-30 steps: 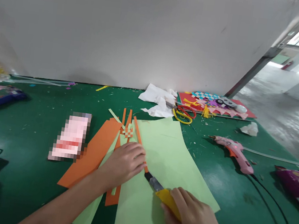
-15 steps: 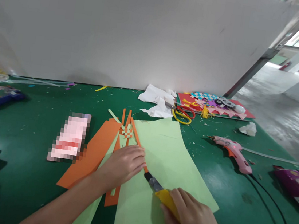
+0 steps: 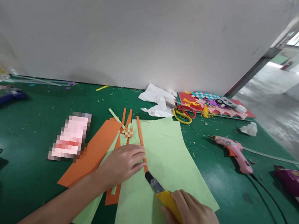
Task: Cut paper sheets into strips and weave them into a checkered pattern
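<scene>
My right hand [image 3: 193,218] grips the yellow handle of a utility knife [image 3: 169,202]. Its dark blade touches, or lies right by, the near end of a narrow orange paper strip [image 3: 139,131]. My left hand [image 3: 125,162] has its fingers closed at that strip, partly covering it, over a large light green paper sheet [image 3: 167,147]. Left of the sheet, a small woven orange-and-green checkered piece [image 3: 128,132] has loose strips sticking out. An orange paper piece [image 3: 93,152] lies beneath my left forearm's side. What my left thumb presses on is partly hidden.
A pink glue gun [image 3: 234,150] with a cord lies at the right, near a purple device [image 3: 292,186]. Scissors [image 3: 183,113] and crumpled white paper [image 3: 156,100] sit at the back. A blurred pink object [image 3: 70,136] and a blue glue gun [image 3: 5,99] are leftward.
The orange strip's far end has swung right, away from the woven piece. The knife and my right hand have shifted slightly right; my left hand stays nearly in place.
</scene>
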### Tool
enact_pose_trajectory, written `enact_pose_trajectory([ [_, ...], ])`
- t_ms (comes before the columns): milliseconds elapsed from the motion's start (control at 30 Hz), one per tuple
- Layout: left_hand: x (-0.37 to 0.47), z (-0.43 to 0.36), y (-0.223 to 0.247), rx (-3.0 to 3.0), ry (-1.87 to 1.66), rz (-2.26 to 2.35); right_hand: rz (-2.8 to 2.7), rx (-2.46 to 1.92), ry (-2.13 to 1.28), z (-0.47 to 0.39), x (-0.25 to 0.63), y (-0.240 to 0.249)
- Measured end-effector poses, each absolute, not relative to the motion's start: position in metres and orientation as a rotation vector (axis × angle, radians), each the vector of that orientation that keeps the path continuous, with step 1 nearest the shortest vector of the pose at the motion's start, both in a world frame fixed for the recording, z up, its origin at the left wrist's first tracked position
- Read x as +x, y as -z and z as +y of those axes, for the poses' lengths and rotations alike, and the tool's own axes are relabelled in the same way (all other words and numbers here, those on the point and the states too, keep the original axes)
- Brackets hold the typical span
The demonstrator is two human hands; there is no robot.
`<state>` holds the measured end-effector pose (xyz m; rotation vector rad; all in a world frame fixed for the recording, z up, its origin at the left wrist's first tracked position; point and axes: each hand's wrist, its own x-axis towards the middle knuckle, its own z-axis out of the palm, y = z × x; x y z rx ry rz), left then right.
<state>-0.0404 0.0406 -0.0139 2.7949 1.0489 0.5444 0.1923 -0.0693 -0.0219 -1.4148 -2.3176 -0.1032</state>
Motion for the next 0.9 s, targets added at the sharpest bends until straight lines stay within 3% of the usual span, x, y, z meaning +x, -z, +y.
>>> enact_pose_trajectory([
  [900, -0.0374, 0.0397, 0.0138, 2.867, -0.610, 1.001, -2.385, -1.468, -0.005, -0.0720, 0.1971, 0.0271],
])
